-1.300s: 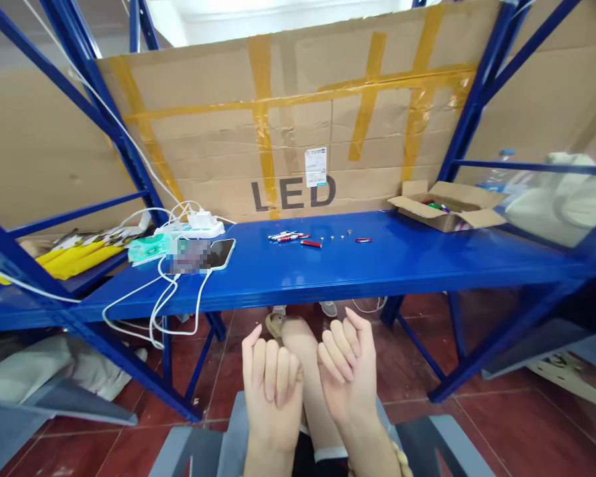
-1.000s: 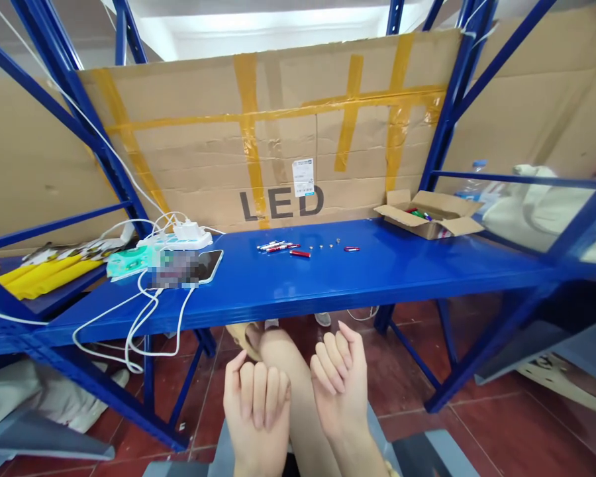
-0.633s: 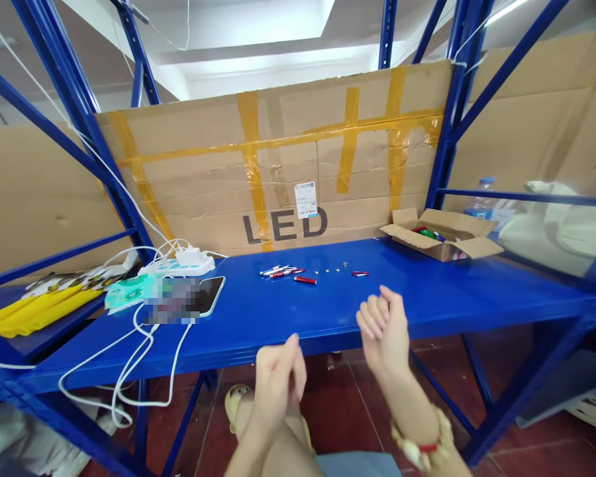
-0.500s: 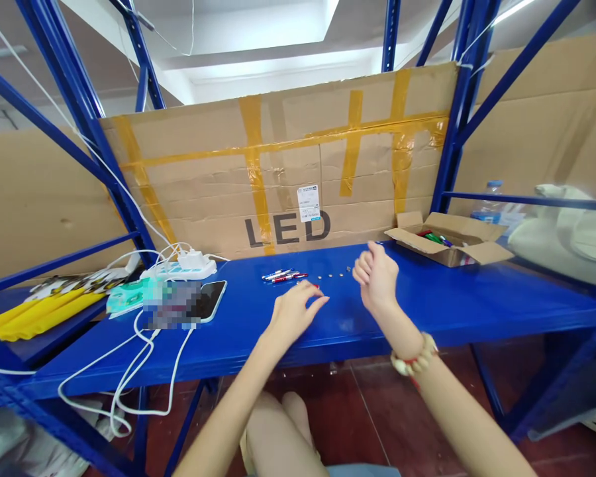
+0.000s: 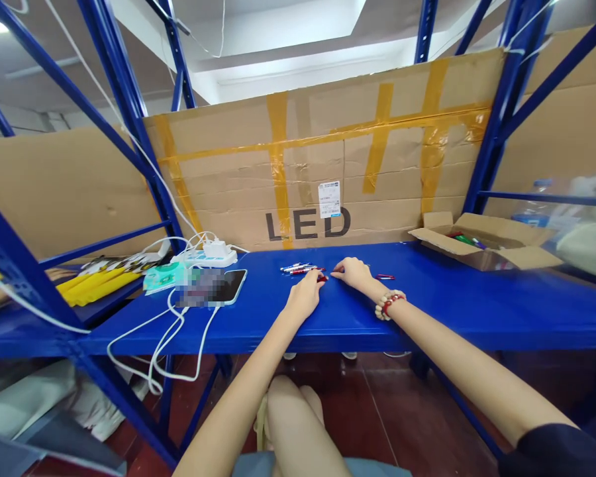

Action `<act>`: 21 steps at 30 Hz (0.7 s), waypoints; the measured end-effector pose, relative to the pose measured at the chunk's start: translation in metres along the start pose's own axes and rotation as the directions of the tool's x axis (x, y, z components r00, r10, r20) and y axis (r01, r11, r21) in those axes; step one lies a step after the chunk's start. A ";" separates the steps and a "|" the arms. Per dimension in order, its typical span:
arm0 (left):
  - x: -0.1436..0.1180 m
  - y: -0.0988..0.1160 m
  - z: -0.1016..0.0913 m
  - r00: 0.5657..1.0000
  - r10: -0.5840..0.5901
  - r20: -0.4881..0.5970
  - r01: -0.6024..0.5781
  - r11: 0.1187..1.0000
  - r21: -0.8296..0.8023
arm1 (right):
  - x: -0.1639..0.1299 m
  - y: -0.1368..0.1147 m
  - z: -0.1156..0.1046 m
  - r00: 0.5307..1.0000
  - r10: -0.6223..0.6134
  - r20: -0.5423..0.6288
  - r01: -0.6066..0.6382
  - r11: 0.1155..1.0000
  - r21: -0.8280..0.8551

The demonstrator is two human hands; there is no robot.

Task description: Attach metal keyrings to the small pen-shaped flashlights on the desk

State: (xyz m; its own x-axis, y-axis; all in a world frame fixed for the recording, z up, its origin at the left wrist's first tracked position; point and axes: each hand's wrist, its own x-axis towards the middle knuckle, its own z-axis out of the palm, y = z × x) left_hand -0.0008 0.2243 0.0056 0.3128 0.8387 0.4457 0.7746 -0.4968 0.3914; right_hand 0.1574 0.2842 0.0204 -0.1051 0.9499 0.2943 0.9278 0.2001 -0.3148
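My left hand (image 5: 305, 295) lies on the blue shelf (image 5: 427, 311), its fingertips pinched on a small red piece (image 5: 322, 279). Just to its right, my right hand (image 5: 353, 272) rests palm down, wearing a bead bracelet at the wrist, with its fingertips where several tiny round parts lay; whether it holds one is hidden. A cluster of thin red and white sticks (image 5: 297, 268) lies just beyond my left hand. Another small red piece (image 5: 386, 276) sits to the right of my right hand.
A phone (image 5: 228, 286), a white power strip (image 5: 206, 256) and loose white cables (image 5: 169, 331) lie at the shelf's left. An open cardboard box (image 5: 481, 242) holding coloured pieces stands at the right. A taped "LED" cardboard sheet (image 5: 308, 199) backs the shelf. Blue rack posts (image 5: 144, 152) flank it.
Both hands rose from my lap below the shelf and reached forward onto it. My left hand came down on the red piece and my right hand on the tiny round parts.
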 end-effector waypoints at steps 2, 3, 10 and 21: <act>-0.010 0.006 -0.004 0.998 -0.027 -0.055 0.025 0.999 -0.048 | -0.002 -0.002 0.000 1.000 0.023 0.011 -0.023 1.000 0.000; -0.014 0.009 -0.006 0.997 -0.029 -0.065 0.025 0.998 -0.059 | -0.003 -0.003 -0.001 0.999 0.031 0.021 -0.031 0.999 0.009; -0.024 0.014 -0.013 0.995 0.000 -0.097 -0.003 0.999 -0.034 | -0.020 -0.012 0.000 0.997 0.036 0.066 -0.044 0.992 0.117; -0.024 0.003 -0.013 0.990 -0.069 -0.120 0.058 0.994 -0.093 | -0.054 -0.025 0.013 0.984 -0.046 -0.170 0.092 0.957 0.275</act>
State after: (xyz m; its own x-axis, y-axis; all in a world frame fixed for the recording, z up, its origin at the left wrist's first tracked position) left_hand -0.0130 0.1995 0.0071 0.1899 0.8382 0.5112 0.7373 -0.4656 0.4895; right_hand 0.1350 0.2313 0.0013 -0.0851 0.8850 0.4578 0.7797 0.3453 -0.5224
